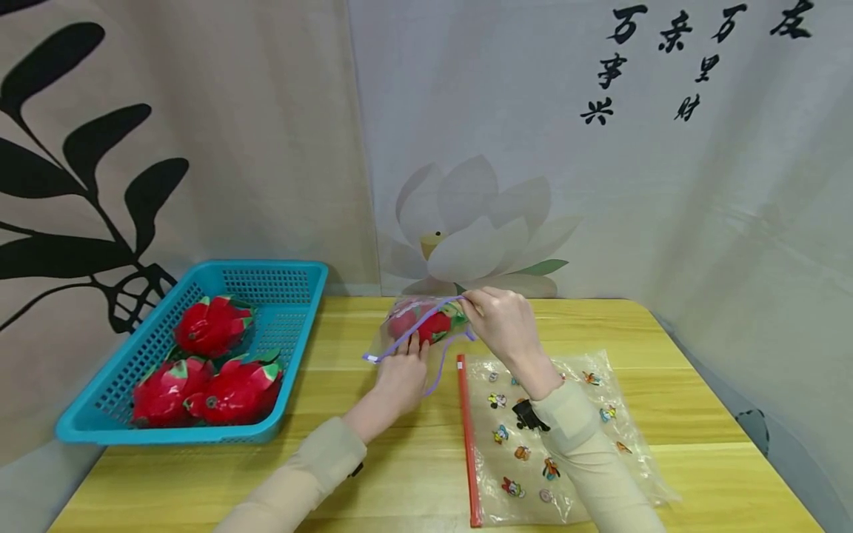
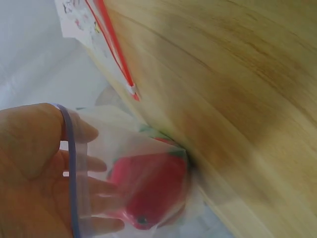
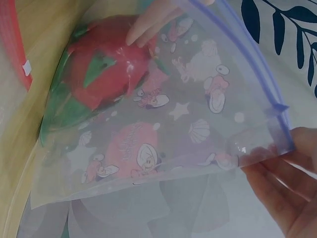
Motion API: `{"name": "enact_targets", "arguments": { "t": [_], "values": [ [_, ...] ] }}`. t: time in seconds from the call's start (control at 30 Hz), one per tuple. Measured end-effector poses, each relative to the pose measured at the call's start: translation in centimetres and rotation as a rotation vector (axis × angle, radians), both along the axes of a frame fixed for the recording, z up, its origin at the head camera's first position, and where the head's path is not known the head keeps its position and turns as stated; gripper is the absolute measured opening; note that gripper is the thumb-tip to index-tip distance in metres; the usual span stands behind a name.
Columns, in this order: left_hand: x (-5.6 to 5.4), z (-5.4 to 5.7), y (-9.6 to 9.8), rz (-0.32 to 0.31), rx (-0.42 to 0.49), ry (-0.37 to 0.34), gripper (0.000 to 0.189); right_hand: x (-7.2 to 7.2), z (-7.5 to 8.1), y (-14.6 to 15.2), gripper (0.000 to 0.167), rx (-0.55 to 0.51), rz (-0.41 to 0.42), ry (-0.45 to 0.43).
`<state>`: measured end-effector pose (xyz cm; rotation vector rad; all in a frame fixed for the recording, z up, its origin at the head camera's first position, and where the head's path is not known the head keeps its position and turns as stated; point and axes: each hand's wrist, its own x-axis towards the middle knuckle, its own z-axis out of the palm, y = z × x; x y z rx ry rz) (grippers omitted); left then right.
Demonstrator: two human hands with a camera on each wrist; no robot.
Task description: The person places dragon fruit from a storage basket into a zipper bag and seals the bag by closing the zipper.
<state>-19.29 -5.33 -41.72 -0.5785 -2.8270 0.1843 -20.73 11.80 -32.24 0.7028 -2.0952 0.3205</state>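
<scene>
Pale lotus-printed cloth behind wooden tabletop. Centre of frame: purple-edged zip bag, red dragon fruit inside. Right hand pinches bag's corner; left hand outstretched inside bag's mouth, by fruit. Left of frame: blue basket, three similar fruits.

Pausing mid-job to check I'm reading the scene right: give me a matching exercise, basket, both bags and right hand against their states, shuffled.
Things
1. Basket
2. Purple-zip bag
3. Red-zip bag
4. Right hand

States
A. Lying flat on the table
B. Pinching a corner at the end of a zip
C. Holding three dragon fruits
D. One dragon fruit inside

Pairs: 1-C, 2-D, 3-A, 4-B
</scene>
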Motion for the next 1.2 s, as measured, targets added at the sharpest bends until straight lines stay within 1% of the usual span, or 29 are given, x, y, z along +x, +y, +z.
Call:
{"name": "enact_targets", "arguments": {
  "t": [0.27,0.37,0.47,0.57,0.67,0.77,0.83,0.9,0.93,0.97,1.03,1.1,1.2],
  "values": [
    [0.5,0.3,-0.1,-0.035,0.0,0.008,0.048,-0.2,0.1,-0.1,0.007,0.007,0.006,-0.001],
    [0.9,0.5,-0.3,-0.063,0.006,0.029,0.047,-0.2,0.1,0.0,0.006,0.005,0.008,0.001],
    [1.2,0.7,-0.7,-0.103,0.022,0.075,0.046,-0.2,0.1,0.0,0.005,0.003,0.007,0.004],
    [1.7,1.1,-1.2,-0.168,0.043,0.14,0.043,-0.2,0.1,0.0,0.005,0.005,0.005,0.006],
    [2.6,2.1,-1.8,-0.243,0.102,0.2,0.042,-0.2,0.1,0.1,0.005,0.002,0.006,0.005],
    [3.4,3.5,-2.6,-0.309,0.204,0.237,0.04,-0.2,0.1,0.1,0.005,-0.002,0.007,0.0],
    [3.7,4.5,-3.5,-0.349,0.271,0.271,0.037,-0.2,0.0,0.2,0.006,-0.004,0.01,-0.001],
    [3.7,5.4,-4.7,-0.368,0.315,0.316,0.034,-0.2,0.0,0.2,0.006,-0.006,0.012,-0.004],
    [3.5,5.8,-5.4,-0.369,0.329,0.34,0.033,-0.2,0.0,0.2,0.006,-0.007,0.013,-0.005],
    [3.3,6.3,-6.2,-0.357,0.336,0.361,0.032,-0.2,0.0,0.2,0.006,-0.008,0.013,-0.008],
    [2.9,7.1,-7.8,-0.312,0.341,0.375,0.03,-0.2,0.0,0.3,0.006,-0.01,0.013,-0.01],
    [2.3,7.9,-9.5,-0.239,0.339,0.353,0.031,-0.2,0.0,0.3,0.006,-0.011,0.01,-0.013],
    [1.4,8.9,-12.2,-0.12,0.322,0.281,0.034,-0.2,-0.1,0.4,0.006,-0.013,0.012,-0.011]
  ]
}}
